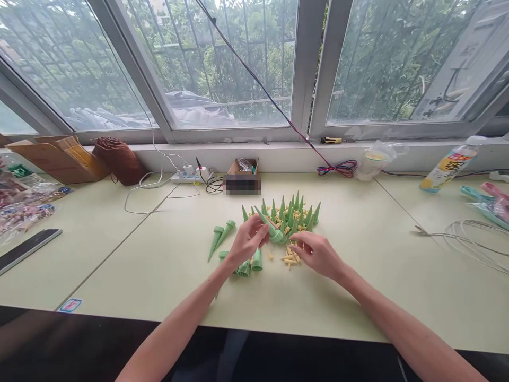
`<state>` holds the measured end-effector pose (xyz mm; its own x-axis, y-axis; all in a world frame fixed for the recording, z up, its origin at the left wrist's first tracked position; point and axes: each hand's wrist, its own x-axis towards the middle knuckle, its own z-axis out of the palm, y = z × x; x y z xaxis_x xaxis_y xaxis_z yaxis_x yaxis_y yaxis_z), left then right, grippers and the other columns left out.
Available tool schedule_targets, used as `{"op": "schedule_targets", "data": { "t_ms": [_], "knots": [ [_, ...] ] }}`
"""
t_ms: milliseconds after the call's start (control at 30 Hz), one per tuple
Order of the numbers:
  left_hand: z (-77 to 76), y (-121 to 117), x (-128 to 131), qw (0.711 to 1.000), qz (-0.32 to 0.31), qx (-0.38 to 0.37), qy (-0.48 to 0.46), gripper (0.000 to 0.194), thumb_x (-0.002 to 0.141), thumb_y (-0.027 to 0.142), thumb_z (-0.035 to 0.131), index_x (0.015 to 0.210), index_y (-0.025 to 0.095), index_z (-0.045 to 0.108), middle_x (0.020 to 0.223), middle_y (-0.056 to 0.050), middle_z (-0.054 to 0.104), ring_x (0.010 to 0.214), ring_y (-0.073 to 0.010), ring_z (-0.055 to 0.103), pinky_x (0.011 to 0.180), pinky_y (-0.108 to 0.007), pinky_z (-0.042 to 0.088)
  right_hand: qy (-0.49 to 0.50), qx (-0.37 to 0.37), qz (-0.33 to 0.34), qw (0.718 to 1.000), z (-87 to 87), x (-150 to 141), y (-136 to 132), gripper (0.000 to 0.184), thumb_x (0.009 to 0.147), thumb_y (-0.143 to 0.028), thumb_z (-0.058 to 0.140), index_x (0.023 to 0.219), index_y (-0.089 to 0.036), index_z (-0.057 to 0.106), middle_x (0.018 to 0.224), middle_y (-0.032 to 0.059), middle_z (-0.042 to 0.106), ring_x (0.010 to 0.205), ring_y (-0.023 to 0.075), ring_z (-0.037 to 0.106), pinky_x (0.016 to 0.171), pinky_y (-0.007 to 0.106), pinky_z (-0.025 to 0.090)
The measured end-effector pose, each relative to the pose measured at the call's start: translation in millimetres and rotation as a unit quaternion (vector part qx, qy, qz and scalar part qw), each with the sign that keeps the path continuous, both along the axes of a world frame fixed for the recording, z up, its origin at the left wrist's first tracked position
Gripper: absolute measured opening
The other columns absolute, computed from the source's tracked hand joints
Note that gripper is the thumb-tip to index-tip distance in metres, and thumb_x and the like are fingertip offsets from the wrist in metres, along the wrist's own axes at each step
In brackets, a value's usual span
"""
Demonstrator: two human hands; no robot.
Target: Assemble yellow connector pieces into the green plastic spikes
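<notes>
Head view: the L hand (pixel 249 239) is closed round one green spike (pixel 273 230), up off the mid part of the bench (pixel 167 265). Its thin tip points up & to the bench's back L corner; its fat end is low, on the R side. The R hand (pixel 318 252) has bent fingers, w/ the tips right by a small pile of yellow bits (pixel 291 258); can't tell if it grips one.

Just past the hands, a bunch of green spikes (pixel 297 212) stands tips up, w/ more yellow bits in among them. L of the L hand, 2 more spikes (pixel 220 236) lie side by side, tips to the front edge. A few fat spike ends (pixel 256 260) show nr the L wrist, part hidden.

Along the back edge, L to R: cardboard box (pixel 55 162), brown bag (pixel 118 159), power strip (pixel 193 176), a little box (pixel 243 167), a bunch of wires (pixel 338 168), a clear plastic bag (pixel 376 159), then a bottle (pixel 453 164) tilted in the pic. A phone (pixel 29 248) lies by the L edge. Nr the R edge is a looped grey cable (pixel 473 241). A small sticker (pixel 70 305) is on the front edge, nr the front L corner.
</notes>
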<state>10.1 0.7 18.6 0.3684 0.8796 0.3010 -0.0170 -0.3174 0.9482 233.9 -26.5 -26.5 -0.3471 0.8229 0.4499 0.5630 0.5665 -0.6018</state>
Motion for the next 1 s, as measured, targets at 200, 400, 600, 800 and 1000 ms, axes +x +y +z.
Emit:
{"op": "schedule_targets", "data": {
  "t_ms": [200, 400, 600, 800, 1000],
  "knots": [
    [-6.2, -3.2, 6.9, 0.999, -0.009, -0.035, -0.011, 0.030, 0.093, 0.046, 0.058, 0.095, 0.016, 0.055, 0.084, -0.006, 0.065, 0.050, -0.0075, 0.048, 0.045, -0.021, 0.041, -0.106, -0.007, 0.005, 0.994, -1.1, 0.9, 2.1, 0.013, 0.095, -0.029, 0.058, 0.098, -0.021, 0.068, 0.088, 0.0045, 0.063, 0.066, 0.0147, 0.059, 0.061, 0.027, 0.047],
    [-18.0, -2.5, 6.1, 0.999, 0.007, -0.041, 0.007, 0.030, 0.093, 0.046, 0.059, 0.087, 0.017, 0.055, 0.071, -0.001, 0.057, 0.051, -0.0090, 0.047, 0.046, -0.022, 0.041, -0.155, -0.040, -0.014, 0.987, -2.6, -7.3, -2.2, 0.006, 0.092, -0.022, 0.062, 0.095, -0.019, 0.066, 0.088, 0.0038, 0.061, 0.070, 0.0167, 0.060, 0.061, 0.028, 0.047],
    [-17.4, -5.0, 5.8, 0.999, 0.014, -0.039, 0.023, 0.026, 0.093, 0.043, 0.059, 0.090, 0.017, 0.058, 0.068, 0.000, 0.055, 0.052, -0.0097, 0.046, 0.046, -0.022, 0.040, -0.142, -0.042, -0.024, 0.989, -6.8, -11.3, -1.1, 0.010, 0.096, -0.021, 0.057, 0.090, -0.019, 0.065, 0.085, 0.0033, 0.058, 0.069, 0.0168, 0.059, 0.061, 0.029, 0.047],
    [-16.4, -7.2, 6.9, 0.999, 0.003, -0.041, 0.022, 0.025, 0.093, 0.042, 0.059, 0.089, 0.017, 0.058, 0.069, -0.001, 0.056, 0.053, -0.0097, 0.048, 0.047, -0.022, 0.041, -0.128, -0.041, -0.018, 0.991, -9.1, -12.0, -0.6, 0.019, 0.097, -0.020, 0.052, 0.083, -0.019, 0.063, 0.083, 0.0032, 0.055, 0.069, 0.0170, 0.058, 0.061, 0.030, 0.048],
    [-17.0, -7.4, 7.6, 0.999, 0.000, -0.038, 0.027, 0.025, 0.094, 0.040, 0.059, 0.094, 0.016, 0.061, 0.074, -0.002, 0.058, 0.053, -0.0085, 0.047, 0.047, -0.022, 0.041, -0.130, -0.050, -0.023, 0.990, -8.2, -14.4, -1.2, 0.020, 0.098, -0.017, 0.048, 0.081, -0.019, 0.059, 0.083, 0.0042, 0.056, 0.072, 0.0185, 0.057, 0.062, 0.030, 0.048]
  ]
}}
